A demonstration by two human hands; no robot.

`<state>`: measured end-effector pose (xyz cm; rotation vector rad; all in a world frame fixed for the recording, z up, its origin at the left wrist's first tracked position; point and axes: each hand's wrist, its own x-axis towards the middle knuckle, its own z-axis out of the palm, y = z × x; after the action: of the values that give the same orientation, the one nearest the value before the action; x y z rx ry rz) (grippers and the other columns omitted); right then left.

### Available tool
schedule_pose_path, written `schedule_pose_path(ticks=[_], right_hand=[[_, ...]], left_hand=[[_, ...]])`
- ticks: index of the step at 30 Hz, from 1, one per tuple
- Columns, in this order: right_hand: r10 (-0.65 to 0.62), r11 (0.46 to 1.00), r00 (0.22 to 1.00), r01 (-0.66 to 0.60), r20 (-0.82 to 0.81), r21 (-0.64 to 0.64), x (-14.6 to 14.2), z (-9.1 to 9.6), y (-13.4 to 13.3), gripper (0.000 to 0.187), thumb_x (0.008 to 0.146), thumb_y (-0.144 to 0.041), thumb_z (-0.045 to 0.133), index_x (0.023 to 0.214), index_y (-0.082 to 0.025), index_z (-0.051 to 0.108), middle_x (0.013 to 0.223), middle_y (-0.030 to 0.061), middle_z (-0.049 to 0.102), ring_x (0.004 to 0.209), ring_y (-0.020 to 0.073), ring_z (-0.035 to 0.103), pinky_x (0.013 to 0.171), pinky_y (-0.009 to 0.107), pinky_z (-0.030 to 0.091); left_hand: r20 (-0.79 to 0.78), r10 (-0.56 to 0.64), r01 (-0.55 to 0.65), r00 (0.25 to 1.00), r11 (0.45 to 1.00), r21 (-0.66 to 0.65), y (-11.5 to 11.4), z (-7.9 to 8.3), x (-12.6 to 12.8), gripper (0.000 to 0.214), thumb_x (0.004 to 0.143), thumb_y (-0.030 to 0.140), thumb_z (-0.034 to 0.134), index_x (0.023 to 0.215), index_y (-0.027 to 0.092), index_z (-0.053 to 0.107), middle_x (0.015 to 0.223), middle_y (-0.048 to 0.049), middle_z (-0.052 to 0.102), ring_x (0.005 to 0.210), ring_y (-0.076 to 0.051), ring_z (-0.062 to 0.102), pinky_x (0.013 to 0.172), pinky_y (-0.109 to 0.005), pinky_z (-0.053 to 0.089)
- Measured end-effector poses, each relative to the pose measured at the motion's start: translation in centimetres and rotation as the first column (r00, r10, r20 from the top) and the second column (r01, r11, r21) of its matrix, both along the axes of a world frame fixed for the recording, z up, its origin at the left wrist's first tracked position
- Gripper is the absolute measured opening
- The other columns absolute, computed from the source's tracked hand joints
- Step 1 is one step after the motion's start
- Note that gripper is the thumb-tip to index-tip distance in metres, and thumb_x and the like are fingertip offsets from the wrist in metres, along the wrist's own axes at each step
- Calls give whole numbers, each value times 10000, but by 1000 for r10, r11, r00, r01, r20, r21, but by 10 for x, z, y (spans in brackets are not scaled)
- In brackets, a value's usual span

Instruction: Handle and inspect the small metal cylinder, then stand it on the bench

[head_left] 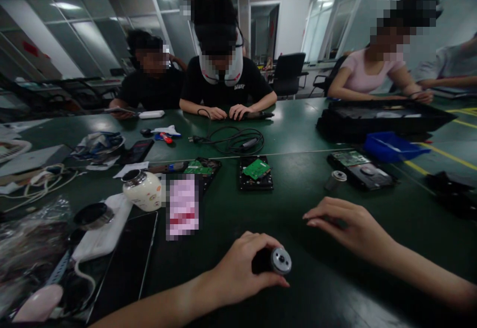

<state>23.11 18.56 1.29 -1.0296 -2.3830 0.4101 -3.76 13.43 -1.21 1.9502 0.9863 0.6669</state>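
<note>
My left hand [248, 268] grips a small cylindrical electric motor [281, 261] between thumb and fingers. The motor's round silver end face, with a dark centre and small holes, points toward me. To the right, my right hand [348, 223] hovers over the table with its fingers stretched out and the thumb just below them; I see nothing held in it. A second metal cylinder [336, 181], similar in size, stands on the green table just beyond my right hand. Its top shows a pale ring.
Opened hard drives [256, 181] with green boards lie ahead, another drive [363, 169] at right beside a blue tray [395, 146]. A black bin [385, 119] stands behind. At left are a cream jar [143, 189], a tablet [124, 263] and cables. Several people sit across the table.
</note>
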Motion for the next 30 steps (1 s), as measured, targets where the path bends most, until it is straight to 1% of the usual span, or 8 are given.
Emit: schedule_pose_path(ticks=[2,6,10,13,17,23,26,30], right_hand=[[-74,996,996,77,57,-53,15,-14,8,179,914,-343,558,997,-254,689,852,19,673,651,136,606,591,252,475],[-95,991,989,105,114,-86,29,-42,13,212,911,-362,549,1030,-268,698,881,31,662,739,157,630,660,261,503],[-85,993,988,94,127,-69,30,-50,14,290,897,-399,564,1137,-278,673,857,39,642,727,160,627,645,260,510],[-62,995,995,67,75,-72,26,-45,13,242,915,-373,543,1049,-263,712,845,40,643,745,160,632,669,263,515],[-55,990,997,48,-46,-135,9,-25,3,209,925,-324,543,968,-213,715,833,52,639,673,142,610,570,239,490],[163,976,966,-188,-199,-111,-38,7,-24,173,917,-319,578,952,-230,721,771,24,603,694,123,585,602,224,464],[219,963,960,-241,-175,-116,-53,8,-28,165,923,-318,571,941,-247,719,764,12,596,707,121,577,631,235,450],[202,959,962,-233,-185,-161,-59,-1,-28,182,926,-320,564,918,-221,716,774,20,613,706,121,583,630,237,448]], left_hand=[[-3,2,-2,1000,1000,-8,0,0,0,440,683,387,815,1051,237,628,1015,17,689,940,-184,604,841,-287,420],[2,-1,1,1000,1000,-16,0,2,0,448,684,389,814,1061,238,623,1023,13,691,939,-185,608,838,-289,420],[5,-1,1,1000,1000,-15,0,3,0,447,683,383,815,1058,233,623,1022,11,690,937,-182,612,851,-290,415],[7,6,-6,1000,1000,-11,0,3,0,443,686,379,813,1060,235,624,1020,10,690,937,-185,610,848,-295,419],[11,1,0,1000,1000,-12,0,3,0,440,687,384,811,1060,240,628,1020,12,690,939,-187,607,841,-295,426],[-16,17,-17,1000,1000,22,-1,-1,1,442,678,391,816,1044,226,629,984,10,684,905,-184,606,815,-282,433],[-33,20,-19,999,999,36,0,-3,1,451,671,415,815,1031,214,631,972,5,684,887,-185,603,789,-277,436],[-34,22,-20,999,999,42,0,-3,1,465,664,419,818,1031,202,632,973,-4,683,875,-187,604,786,-279,439]])
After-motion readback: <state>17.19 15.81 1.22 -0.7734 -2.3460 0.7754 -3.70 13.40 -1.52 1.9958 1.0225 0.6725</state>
